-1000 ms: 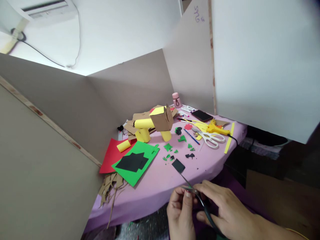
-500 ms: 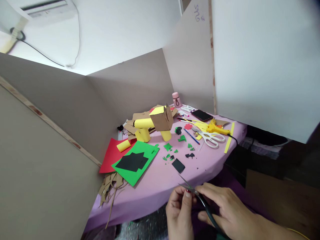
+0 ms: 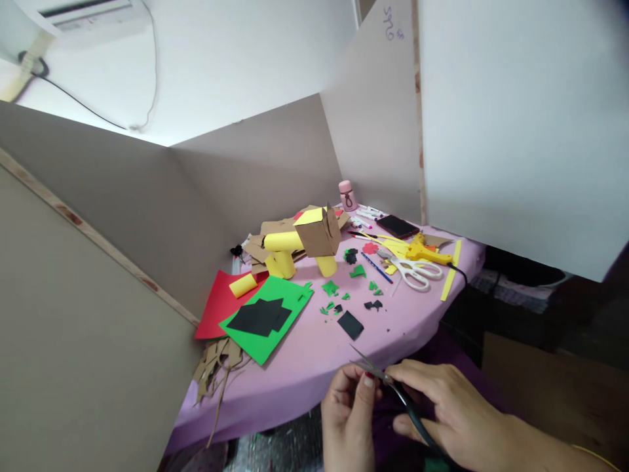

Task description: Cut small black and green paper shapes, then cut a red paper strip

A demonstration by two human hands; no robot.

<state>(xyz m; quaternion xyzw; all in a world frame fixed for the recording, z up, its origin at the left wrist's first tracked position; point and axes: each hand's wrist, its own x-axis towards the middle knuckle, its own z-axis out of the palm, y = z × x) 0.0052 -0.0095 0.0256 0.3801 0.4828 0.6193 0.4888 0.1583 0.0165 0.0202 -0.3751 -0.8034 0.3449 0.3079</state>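
Note:
My right hand point(image 3: 442, 406) is closed around the dark handles of a pair of scissors point(image 3: 407, 403), whose blades are parted and point up and left. Beside the blades, my left hand point(image 3: 351, 406) pinches thumb against fingers; a spot of red shows at the thumb tip, and whatever is held there is too small to make out. Both hands are in front of the table's near edge. Just beyond them lies a black paper rectangle point(image 3: 350, 325), with green scraps point(image 3: 330, 288) and black scraps point(image 3: 373, 306) around it.
A cardboard-and-yellow-paper figure point(image 3: 317, 233) stands mid-table. Green sheet point(image 3: 263, 354) and red sheet point(image 3: 211, 311) lie left, cardboard scraps point(image 3: 216, 360) at the corner. White-handled scissors point(image 3: 417, 274), a yellow glue gun point(image 3: 427, 252), a phone point(image 3: 397, 226) and a pink bottle point(image 3: 346, 195) are to the right.
My left hand has shifted slightly left. The scissors stay in my right hand with their blades still parted. Things on the table have not moved.

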